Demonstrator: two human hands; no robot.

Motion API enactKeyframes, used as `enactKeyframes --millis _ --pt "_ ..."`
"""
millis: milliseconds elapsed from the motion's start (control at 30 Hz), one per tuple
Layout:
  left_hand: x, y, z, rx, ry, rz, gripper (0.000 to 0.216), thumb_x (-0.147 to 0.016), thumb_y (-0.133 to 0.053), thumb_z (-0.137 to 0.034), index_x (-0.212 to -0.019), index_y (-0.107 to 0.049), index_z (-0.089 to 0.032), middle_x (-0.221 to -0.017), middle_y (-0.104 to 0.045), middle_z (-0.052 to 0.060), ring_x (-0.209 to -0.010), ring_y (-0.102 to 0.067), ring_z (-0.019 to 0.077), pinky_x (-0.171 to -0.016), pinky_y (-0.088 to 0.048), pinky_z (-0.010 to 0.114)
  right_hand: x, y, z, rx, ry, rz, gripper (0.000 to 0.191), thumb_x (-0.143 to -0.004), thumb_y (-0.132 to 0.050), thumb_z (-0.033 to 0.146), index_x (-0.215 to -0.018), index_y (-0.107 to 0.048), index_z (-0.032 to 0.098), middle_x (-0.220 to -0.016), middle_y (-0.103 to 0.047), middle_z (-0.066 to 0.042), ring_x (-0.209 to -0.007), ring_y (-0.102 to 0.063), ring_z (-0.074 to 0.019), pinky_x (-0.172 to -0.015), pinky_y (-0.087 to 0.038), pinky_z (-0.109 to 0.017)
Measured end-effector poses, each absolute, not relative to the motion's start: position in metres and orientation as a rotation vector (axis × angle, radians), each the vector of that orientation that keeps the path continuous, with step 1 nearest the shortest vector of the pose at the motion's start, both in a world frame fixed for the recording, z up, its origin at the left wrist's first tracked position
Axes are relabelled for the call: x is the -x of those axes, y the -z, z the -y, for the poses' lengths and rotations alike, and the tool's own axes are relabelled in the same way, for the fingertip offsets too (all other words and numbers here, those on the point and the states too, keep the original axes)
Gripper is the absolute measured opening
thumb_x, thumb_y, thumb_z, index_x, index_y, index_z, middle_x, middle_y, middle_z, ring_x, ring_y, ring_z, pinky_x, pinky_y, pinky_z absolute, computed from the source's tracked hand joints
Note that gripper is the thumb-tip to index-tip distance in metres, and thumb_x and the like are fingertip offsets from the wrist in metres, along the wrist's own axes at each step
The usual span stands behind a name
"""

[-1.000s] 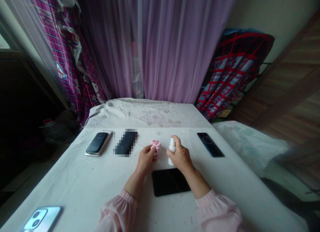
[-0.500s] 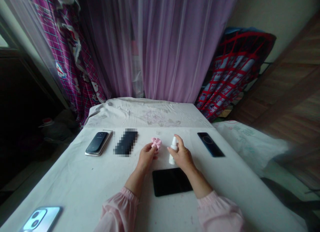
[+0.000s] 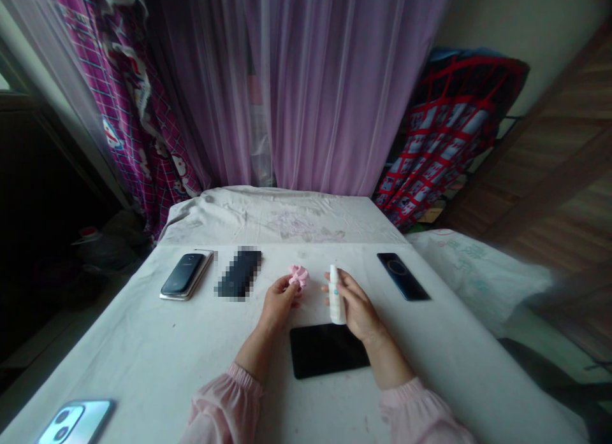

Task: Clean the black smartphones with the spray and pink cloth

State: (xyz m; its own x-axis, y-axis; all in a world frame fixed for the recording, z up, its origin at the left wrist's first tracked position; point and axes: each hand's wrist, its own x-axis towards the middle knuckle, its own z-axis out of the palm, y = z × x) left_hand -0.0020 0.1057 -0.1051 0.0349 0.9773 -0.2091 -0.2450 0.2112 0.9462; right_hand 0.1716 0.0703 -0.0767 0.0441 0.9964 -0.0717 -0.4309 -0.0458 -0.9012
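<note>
hung beyond the white-covered table [image 3: 215, 361]: purple curtains [image 3: 325, 113], with a red-checked cloth [image 3: 433, 141] off to the right. set toward the table's left side: a dark phone [image 3: 182, 275] stacked on a paler device [image 3: 204, 265], a blurred-out dark object [image 3: 239, 275] beside them, and a pale blue phone [image 3: 76, 422] cut off at the near corner. laid well apart on the right: a dark blue phone [image 3: 404, 276]. probably spread outward to leave working room in the middle.

placed flat just in front of the person, likely for easy reach by both hands: a black tablet [image 3: 325, 350], glossy, dark-screened, round-cornered, partly covered by the right wrist.

pinched between thumb and fingers of the left hand [image 3: 278, 302], beyond the tablet's left end: a pink cloth [image 3: 299, 275], small, crumpled, fanning upward in soft folds, perhaps gathered that way for a compact hold.

gripped by the right hand [image 3: 362, 309], with slightly parted fingers behind and thumb against its side: a white bottle [image 3: 337, 308], slim, narrow-topped, leaning a little, apparently held low to leave the nozzle uncovered. hard to tell whether touching the tablet at its base.
</note>
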Motion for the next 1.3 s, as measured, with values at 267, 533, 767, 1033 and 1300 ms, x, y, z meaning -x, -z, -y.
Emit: enactKeyframes --millis 267,533,767,1033,1300 --pt "0.003 0.106 -0.106 -0.886 -1.148 -1.12 0.051 -0.062 -0.081 -0.049 -0.099 -0.071 -0.015 -0.076 -0.069 0.005 -0.066 -0.063 0.0149 -0.049 -0.045 0.018 -0.17 0.078 -0.073 0.844 -1.477 0.599 0.041 -0.067 -0.076 0.031 -0.106 -0.067 0.025 -0.1 -0.071 -0.003 -0.083 -0.066 -0.0201 -0.062 -0.056 -0.03" --pt "0.002 0.108 -0.106 -0.881 -1.138 -1.122 0.049 -0.062 -0.08 -0.046 -0.099 -0.07 -0.015 -0.075 -0.068 0.005 -0.067 -0.063 0.0153 -0.049 -0.044 0.019 -0.167 0.083 -0.079 0.898 -1.414 0.49 0.041 -0.069 -0.076 0.041 -0.105 -0.066 0.024 -0.077 -0.066 0.003 -0.065 -0.062 -0.0118 -0.053 -0.052 -0.021" --pt "0.002 0.107 -0.106 -0.883 -1.147 -1.11 0.051 -0.061 -0.081 -0.046 -0.099 -0.07 -0.015 -0.075 -0.068 0.004 -0.066 -0.063 0.015 -0.047 -0.042 0.018 -0.167 0.081 -0.077 0.85 -1.462 0.623 0.043 -0.071 -0.075 0.043 -0.108 -0.057 0.031 -0.083 -0.068 0.003 -0.067 -0.062 -0.0135 -0.055 -0.05 -0.024" --pt "0.002 0.106 -0.105 -0.89 -1.143 -1.103 0.051 -0.06 -0.081 -0.047 -0.098 -0.07 -0.015 -0.077 -0.068 0.004 -0.067 -0.063 0.0153 -0.049 -0.043 0.019 -0.164 0.078 -0.082 0.905 -1.353 0.697 0.049 -0.074 -0.071 0.044 -0.118 -0.051 0.03 -0.091 -0.068 -0.001 -0.065 -0.061 -0.0143 -0.052 -0.047 -0.024" --pt "0.002 0.104 -0.105 -0.89 -1.143 -1.095 0.05 -0.059 -0.081 -0.047 -0.094 -0.069 -0.014 -0.074 -0.066 0.004 -0.066 -0.062 0.0146 -0.047 -0.042 0.018 -0.166 0.078 -0.084 0.848 -1.439 0.58 0.043 -0.075 -0.068 0.039 -0.115 -0.055 0.031 -0.08 -0.063 0.003 -0.055 -0.054 -0.0091 -0.043 -0.039 -0.017"
